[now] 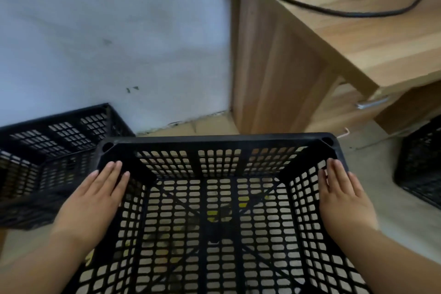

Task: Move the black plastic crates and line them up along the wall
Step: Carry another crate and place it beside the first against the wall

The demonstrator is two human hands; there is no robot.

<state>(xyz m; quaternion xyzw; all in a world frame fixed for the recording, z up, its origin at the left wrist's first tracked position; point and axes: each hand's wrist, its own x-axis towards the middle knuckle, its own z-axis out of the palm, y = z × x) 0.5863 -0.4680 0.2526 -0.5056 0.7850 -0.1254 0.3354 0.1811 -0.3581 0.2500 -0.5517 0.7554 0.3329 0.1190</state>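
A: Centre crate point(214, 141), position?
B: Lower middle of frame, open top up. Far rim runs left to right, facing the wall point(119, 31). Near end cut off, so long axis unclear.
A: Hands?
B: Left hand point(95, 196) flat on the left rim, fingers straight, gripping nothing. Right hand point(343, 196) the same on the right rim.
A: Surroundings?
B: Second crate point(47, 141) at left, by the wall, just beside the centre crate; contact unclear. Third crate point(420, 169) at right edge, apart. Wooden desk point(358, 43) upper right, black cable point(334, 10) on top; its side panel stands past the far right corner.
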